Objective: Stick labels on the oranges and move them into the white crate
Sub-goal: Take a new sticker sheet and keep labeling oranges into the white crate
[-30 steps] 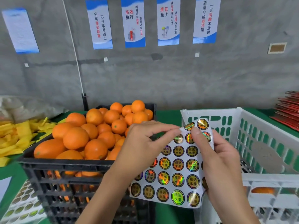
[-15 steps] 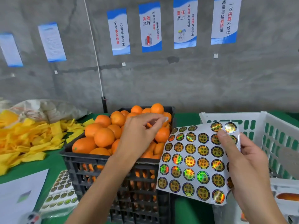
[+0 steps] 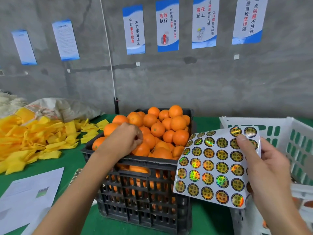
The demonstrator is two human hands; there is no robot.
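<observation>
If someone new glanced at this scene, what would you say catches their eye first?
Probably the oranges heaped in the black crate at centre, where the left hand reaches in. Next, the shiny label sheet gripped by the right hand before the white crate, and the yellow pile at left.

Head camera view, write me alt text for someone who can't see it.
A person's left hand reaches onto oranges heaped in a black crate, while the right hand holds up a sheet of round holographic labels. A white crate stands to the right, yellow foam pieces left, on a green table.
</observation>
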